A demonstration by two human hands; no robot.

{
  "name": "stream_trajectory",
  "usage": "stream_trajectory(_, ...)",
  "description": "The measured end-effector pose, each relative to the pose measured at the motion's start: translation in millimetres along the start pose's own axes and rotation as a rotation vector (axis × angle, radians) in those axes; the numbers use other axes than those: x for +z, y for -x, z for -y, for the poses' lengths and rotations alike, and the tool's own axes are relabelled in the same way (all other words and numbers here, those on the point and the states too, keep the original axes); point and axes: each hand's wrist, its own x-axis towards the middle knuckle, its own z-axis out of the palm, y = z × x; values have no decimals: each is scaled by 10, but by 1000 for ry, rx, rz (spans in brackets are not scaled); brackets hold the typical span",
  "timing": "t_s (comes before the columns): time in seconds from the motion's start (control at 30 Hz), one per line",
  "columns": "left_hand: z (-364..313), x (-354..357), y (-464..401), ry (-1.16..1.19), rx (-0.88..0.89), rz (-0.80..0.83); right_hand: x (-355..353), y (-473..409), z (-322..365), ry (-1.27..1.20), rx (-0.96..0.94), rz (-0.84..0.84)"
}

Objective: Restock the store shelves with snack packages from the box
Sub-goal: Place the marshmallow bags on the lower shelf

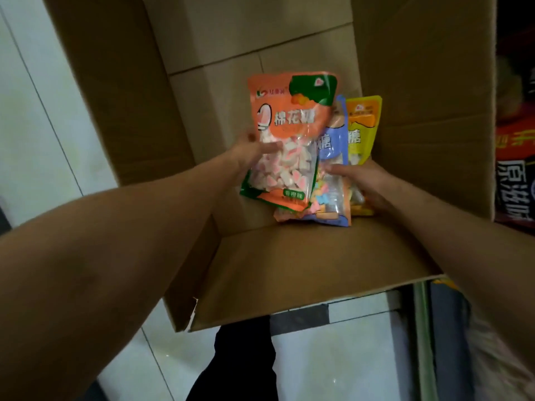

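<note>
A large open cardboard box (289, 270) stands on the floor below me. Inside it my left hand (254, 149) grips the left edge of an orange marshmallow packet (292, 134), thumb across its front. Behind that packet sit a blue packet (333, 157) and a yellow packet (363, 123), fanned to the right. My right hand (359, 180) holds the blue and yellow packets from the right side, fingers laid over their clear lower parts. All three packets are tilted up off the box floor.
The box flaps (110, 82) stand up on the left, back and right. Store goods with red and black packaging (515, 169) are at the right edge. White floor tiles (333, 357) and my dark trouser leg (240, 366) show below the box.
</note>
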Motion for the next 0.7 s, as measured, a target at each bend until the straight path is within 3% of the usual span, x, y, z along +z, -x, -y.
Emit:
stream_trajectory(0.2, 119, 124, 264, -56, 55, 165, -36, -41, 12, -29, 58, 69)
stream_trajectory(0.3, 47, 30, 409, 36, 12, 258, 8, 69, 101, -64, 67, 73)
stream_trajectory(0.4, -95, -99, 632, -56, -17, 293, 89, 298, 237, -78, 28, 77)
stream_trajectory(0.5, -242, -284, 993, -132, 46, 253, 156, 675, 419, -74, -5, 91)
stream_trajectory(0.7, -693, -725, 2204, -30, 144, 292, 109, 1977, 1005, -60, 3, 71)
